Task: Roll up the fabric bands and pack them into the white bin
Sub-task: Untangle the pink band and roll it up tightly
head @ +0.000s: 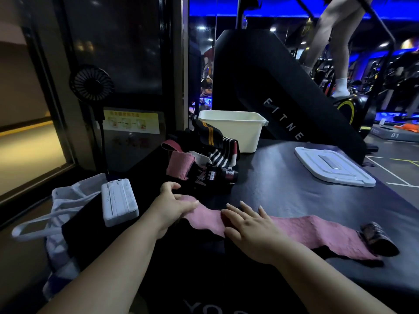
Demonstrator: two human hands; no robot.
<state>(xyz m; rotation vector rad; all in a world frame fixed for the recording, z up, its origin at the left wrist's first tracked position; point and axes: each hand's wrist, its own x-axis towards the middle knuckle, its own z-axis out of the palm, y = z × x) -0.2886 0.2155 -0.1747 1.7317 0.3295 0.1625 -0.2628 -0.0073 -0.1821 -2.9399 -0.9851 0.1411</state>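
A long pink fabric band [317, 234] lies stretched across the black table, ending at the right in a dark patterned tab [377, 240]. My left hand [174, 205] pinches the band's left end. My right hand [251, 225] lies flat on the band near its left part, fingers spread and straight. Behind them sits a heap of other bands [204, 159]: pink, black with orange stripes, black with white stripes. The white bin [235, 132] stands at the table's far edge, open, with nothing visible inside.
The bin's white lid [333, 166] lies flat at the right of the table. A white power bank [119, 201] and a white mesh bag [68, 207] lie at the left, beside a small black fan [91, 83] on a stalk. Behind the table, a person exercises on a black fitness machine [283, 98].
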